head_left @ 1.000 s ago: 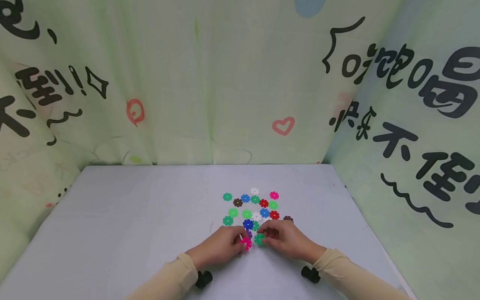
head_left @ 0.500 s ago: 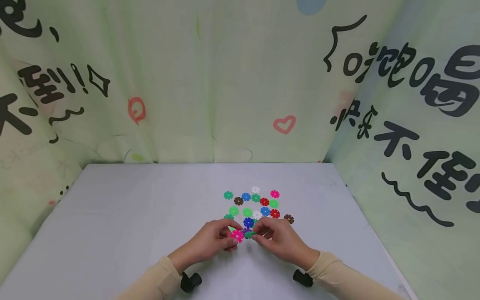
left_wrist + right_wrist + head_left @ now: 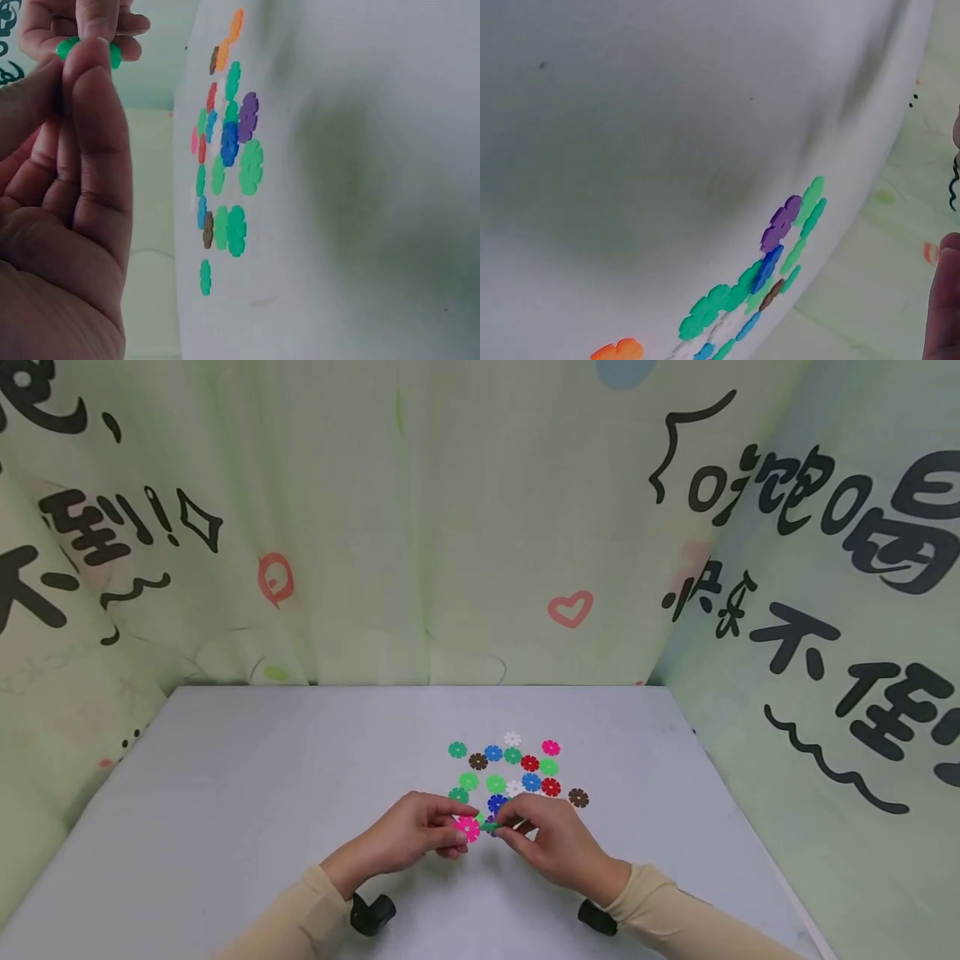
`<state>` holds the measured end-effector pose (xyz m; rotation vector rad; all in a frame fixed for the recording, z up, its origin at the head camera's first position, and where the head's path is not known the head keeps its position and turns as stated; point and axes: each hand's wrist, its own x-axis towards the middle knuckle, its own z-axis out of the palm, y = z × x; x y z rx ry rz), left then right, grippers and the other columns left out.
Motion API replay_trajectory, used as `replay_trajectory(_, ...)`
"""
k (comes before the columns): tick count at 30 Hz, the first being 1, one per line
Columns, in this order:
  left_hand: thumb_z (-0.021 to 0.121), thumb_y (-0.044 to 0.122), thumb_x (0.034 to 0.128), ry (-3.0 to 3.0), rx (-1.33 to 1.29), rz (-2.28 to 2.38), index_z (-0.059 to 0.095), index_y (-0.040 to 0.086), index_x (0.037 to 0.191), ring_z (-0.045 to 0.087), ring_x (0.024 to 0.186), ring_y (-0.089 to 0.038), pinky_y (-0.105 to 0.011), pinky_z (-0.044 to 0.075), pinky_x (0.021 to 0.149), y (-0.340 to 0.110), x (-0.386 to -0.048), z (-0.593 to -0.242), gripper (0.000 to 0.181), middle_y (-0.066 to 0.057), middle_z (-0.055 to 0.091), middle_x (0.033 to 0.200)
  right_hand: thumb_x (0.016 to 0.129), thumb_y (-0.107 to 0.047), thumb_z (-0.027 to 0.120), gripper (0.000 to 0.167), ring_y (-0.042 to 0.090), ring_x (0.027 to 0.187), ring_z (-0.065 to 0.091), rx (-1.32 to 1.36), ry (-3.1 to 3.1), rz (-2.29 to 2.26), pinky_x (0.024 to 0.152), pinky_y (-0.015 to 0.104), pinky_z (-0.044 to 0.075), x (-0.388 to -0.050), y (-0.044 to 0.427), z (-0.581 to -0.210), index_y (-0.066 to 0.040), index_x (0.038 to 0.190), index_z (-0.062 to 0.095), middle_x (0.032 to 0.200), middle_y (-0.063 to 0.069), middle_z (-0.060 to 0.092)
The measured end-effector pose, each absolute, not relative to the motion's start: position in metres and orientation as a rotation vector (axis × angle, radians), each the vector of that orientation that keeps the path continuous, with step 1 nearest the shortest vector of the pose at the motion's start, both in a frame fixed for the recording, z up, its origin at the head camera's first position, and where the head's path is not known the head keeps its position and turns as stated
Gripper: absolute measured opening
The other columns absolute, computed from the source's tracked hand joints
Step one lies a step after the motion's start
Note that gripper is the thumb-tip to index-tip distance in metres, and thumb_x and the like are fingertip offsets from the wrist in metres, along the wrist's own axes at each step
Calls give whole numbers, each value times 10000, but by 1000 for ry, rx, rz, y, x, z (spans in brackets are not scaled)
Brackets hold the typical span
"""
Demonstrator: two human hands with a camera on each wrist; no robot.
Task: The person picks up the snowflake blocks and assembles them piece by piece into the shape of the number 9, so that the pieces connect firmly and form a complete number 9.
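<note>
Left hand (image 3: pixel 401 835): shifted leftward, pinching pink disc (image 3: pixel 468 829).
Right hand (image 3: pixel 557 841): shifted leftward too, pinching green disc (image 3: pixel 487 827) edge-on; contact unclear.
Desk (image 3: pixel 247 793): both held above, between side edges.
Slip risk: uneven pressure could flick one loose.
Loose discs (image 3: pixel 496 783): toward far edge.

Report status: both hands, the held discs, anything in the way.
Left hand pinches pink disc. Right hand pinches green disc, near edge-on in head view. Discs close together; joined, can't tell. No obstruction visible between them.
</note>
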<state>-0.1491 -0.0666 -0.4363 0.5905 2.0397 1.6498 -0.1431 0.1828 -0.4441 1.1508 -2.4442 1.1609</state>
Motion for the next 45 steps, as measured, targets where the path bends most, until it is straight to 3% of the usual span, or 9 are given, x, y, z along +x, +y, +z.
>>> replay_trajectory(8, 672, 17, 941, 2009, 588, 1681, 646, -11, 1275, 691, 791, -321, -323, 581, 749, -72, -149, -433, 336, -85, 704, 833, 800, 66, 797, 302, 49, 822, 673, 1182, -2379, 1174, 672, 227, 568, -143, 178, -445, -115, 1003, 666, 939, -62, 653)
replay_trajectory(15, 719, 35, 911, 2038, 591, 1664, 658, 7, 1268, 688, 760, -222, -305, 574, 737, -72, -148, -434, 364, -62, 692, 821, 826, 31, 787, 281, 30, 846, 650, 1204, -2396, 1135, 696, 186, 549, -143, 174, -443, -136, 1021, 673, 967, -90, 647)
replay_trajectory(19, 769, 45, 869, 2080, 591, 1636, 672, 1, 1253, 699, 762, -240, -290, 569, 722, -72, -148, -436, 398, -46, 688, 807, 818, 28, 797, 285, 16, 831, 641, 1201, -2397, 1118, 695, 181, 545, -142, 174, -443, -142, 1015, 682, 959, -98, 648)
replay_trajectory(24, 727, 35, 902, 2031, 602, 1662, 658, -14, 1274, 708, 771, -277, -303, 575, 738, -73, -148, -434, 381, -80, 716, 819, 842, -35, 801, 231, 31, 828, 642, 1189, -2394, 1152, 690, 195, 553, -140, 174, -441, -147, 1013, 693, 957, -94, 665)
replay_trajectory(31, 687, 26, 929, 1958, 595, 1705, 648, -1, 1294, 701, 748, -227, -318, 579, 754, -71, -146, -432, 368, -101, 727, 833, 826, -57, 821, 210, 39, 813, 649, 1170, -2363, 1142, 639, 173, 539, -138, 171, -437, -129, 991, 713, 936, -86, 692)
replay_trajectory(38, 691, 54, 938, 2007, 621, 1694, 648, 9, 1287, 693, 821, -371, -317, 575, 755, -75, -147, -428, 354, -101, 713, 856, 852, -80, 800, 190, 44, 797, 648, 1195, -2345, 1161, 670, 176, 542, -142, 165, -433, -116, 1006, 695, 925, -60, 680)
replay_trajectory(41, 684, 44, 937, 2127, 663, 1646, 660, 15, 1251, 682, 830, -356, -296, 565, 725, -77, -147, -425, 316, -52, 700, 894, 840, -36, 799, 220, 61, 804, 667, 1160, -2400, 1260, 696, 221, 564, -144, 162, -432, -100, 1018, 688, 940, -51, 678)
replay_trajectory(45, 693, 75, 924, 2325, 727, 1541, 696, 87, 1187, 644, 774, -232, -278, 536, 657, -73, -146, -424, 263, 25, 676, 888, 819, 18, 802, 246, 73, 784, 678, 1022, -2463, 1396, 692, 251, 574, -144, 159, -435, -98, 996, 677, 923, -42, 686)
